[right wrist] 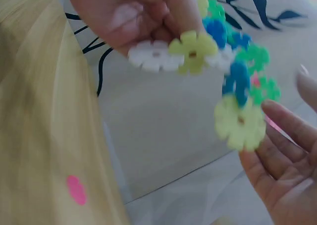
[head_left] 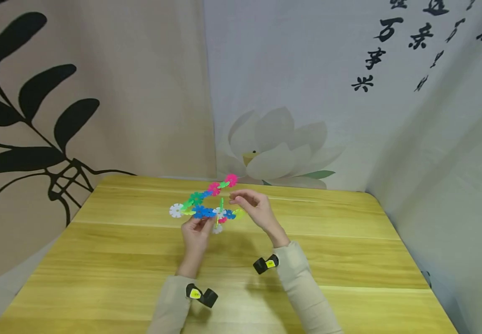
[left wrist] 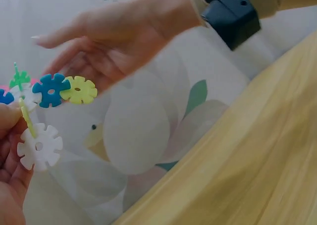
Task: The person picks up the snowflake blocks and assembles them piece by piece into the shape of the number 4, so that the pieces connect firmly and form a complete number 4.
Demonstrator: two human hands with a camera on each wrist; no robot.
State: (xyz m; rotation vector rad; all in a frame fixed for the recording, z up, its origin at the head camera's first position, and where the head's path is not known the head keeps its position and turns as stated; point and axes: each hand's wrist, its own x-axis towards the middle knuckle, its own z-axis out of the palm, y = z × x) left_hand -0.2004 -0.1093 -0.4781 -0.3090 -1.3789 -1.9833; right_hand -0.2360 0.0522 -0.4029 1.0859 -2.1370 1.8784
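Note:
My left hand (head_left: 196, 235) grips a chain of joined plastic snowflake discs (head_left: 199, 212) from below, raised above the table. The discs are notched and flower-shaped, in blue, green, white, yellow and pink. In the left wrist view a white disc (left wrist: 39, 146) hangs lowest, beside the left fingers, and a yellow disc (left wrist: 78, 90) ends a short arm. My right hand (head_left: 259, 211) is beside that arm, thumb spread from loosely bent fingers. In the right wrist view its fingers (right wrist: 285, 118) are close behind the yellow disc (right wrist: 240, 121); whether they touch the discs I cannot tell.
Beneath both hands is a wooden table (head_left: 349, 241). Printed curtains (head_left: 153, 93) hang behind it. A small pink oval (right wrist: 76, 190) shows on the wood in the right wrist view. Each wrist carries a black camera (head_left: 263, 264).

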